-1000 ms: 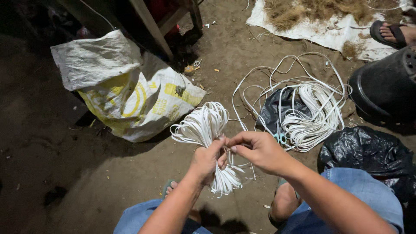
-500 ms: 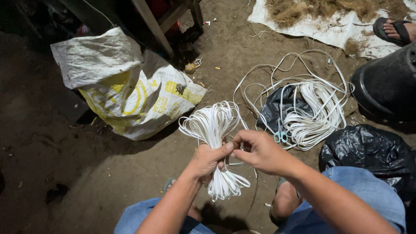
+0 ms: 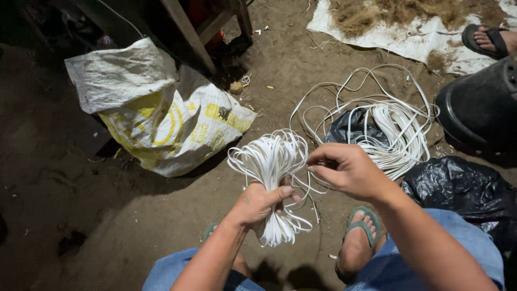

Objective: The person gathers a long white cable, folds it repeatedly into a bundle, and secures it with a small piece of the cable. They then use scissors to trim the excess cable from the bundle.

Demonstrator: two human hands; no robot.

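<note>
My left hand [image 3: 262, 203] grips a folded bundle of flat white cord [image 3: 271, 159] at its middle, with loops fanning out above the fist and ends hanging below. Just to the right, my right hand [image 3: 347, 170] pinches a strand of the same white cord with fingers curled. Beyond the hands, a loose coil of white cord [image 3: 389, 132] lies on the dirt floor, partly on a black plastic bag [image 3: 344, 126]. My knees in blue jeans and a foot in a green sandal [image 3: 362, 229] show at the bottom.
A white and yellow woven sack [image 3: 161, 118] lies at left by wooden furniture legs [image 3: 186, 32]. A black bucket [image 3: 479, 108] and another black bag [image 3: 463, 188] sit at right. A white sheet with dry fibre [image 3: 398, 21] and another person's sandalled foot [image 3: 493, 39] lie at the back.
The bundle has been lifted slightly and the loops fan wider. My right hand has drawn away to the right of the left fist, pulling a strand.
</note>
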